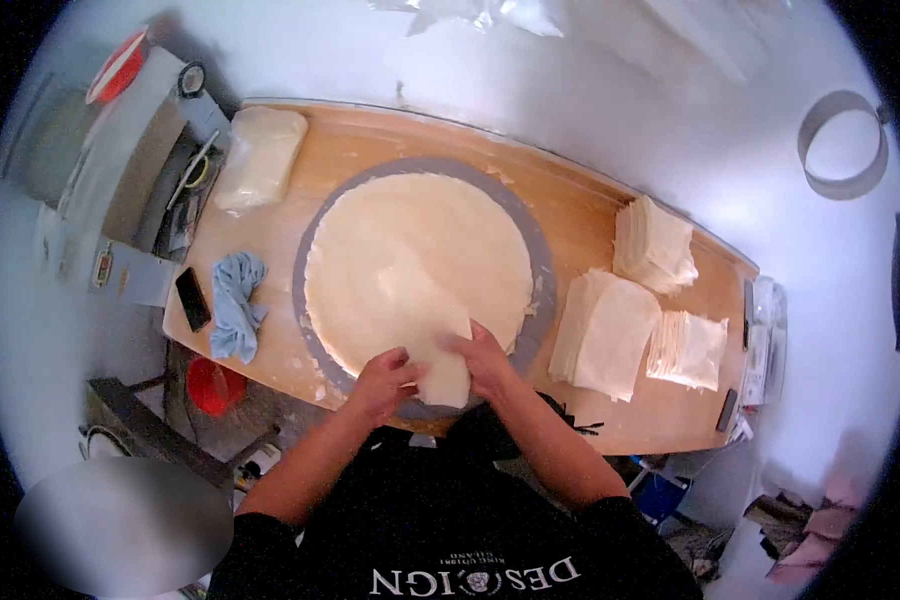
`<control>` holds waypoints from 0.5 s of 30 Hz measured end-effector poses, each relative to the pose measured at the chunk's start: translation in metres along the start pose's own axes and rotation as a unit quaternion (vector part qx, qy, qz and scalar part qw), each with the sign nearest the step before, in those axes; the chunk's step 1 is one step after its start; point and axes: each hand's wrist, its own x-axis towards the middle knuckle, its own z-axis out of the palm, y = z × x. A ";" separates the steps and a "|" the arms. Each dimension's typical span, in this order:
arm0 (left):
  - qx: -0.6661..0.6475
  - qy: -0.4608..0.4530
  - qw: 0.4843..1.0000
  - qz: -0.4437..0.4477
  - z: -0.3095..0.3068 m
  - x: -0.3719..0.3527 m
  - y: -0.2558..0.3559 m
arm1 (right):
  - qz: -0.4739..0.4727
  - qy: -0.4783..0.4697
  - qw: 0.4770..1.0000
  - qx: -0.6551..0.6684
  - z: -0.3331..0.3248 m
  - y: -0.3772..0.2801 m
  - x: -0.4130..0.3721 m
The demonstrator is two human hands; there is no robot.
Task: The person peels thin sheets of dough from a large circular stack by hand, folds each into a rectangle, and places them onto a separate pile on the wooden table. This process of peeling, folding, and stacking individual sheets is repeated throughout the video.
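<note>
A large round stack of thin pale dough sheets [360, 230] covers most of a grey round board [540, 270] on the wooden table. At its near edge, a narrow flap of dough sheet [444, 382] lies between my hands, hanging toward me over the board's rim. My left hand [382, 384] has its fingers curled at the flap's left edge. On the opposite side, my right hand [484, 362] pinches the flap's right edge, thumb on top. The undersides of my fingers are hidden.
Stacks of cut dough sheets [604, 335] stand on the table's right side. Leftward lie a blue cloth [235, 302], a phone [192, 299] and a plastic-wrapped packet [261, 157]. A red bucket [214, 386] is below the left edge; a wall borders the far side.
</note>
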 end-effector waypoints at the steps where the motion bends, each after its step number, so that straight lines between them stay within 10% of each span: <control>1: 0.101 0.080 0.987 0.093 -0.005 -0.002 -0.007 | 0.002 -0.004 1.000 -0.006 0.002 -0.004 0.000; 4: 0.103 0.120 0.956 0.249 -0.010 -0.003 -0.010 | -0.022 0.032 0.981 -0.188 0.012 -0.010 0.003; 7: 0.010 0.048 0.979 0.200 -0.019 0.013 -0.007 | -0.248 0.004 0.814 -0.526 0.041 0.018 0.008; 15: -0.007 0.200 0.961 0.193 -0.080 0.056 0.062 | -0.302 -0.029 0.798 -0.521 0.073 -0.012 0.028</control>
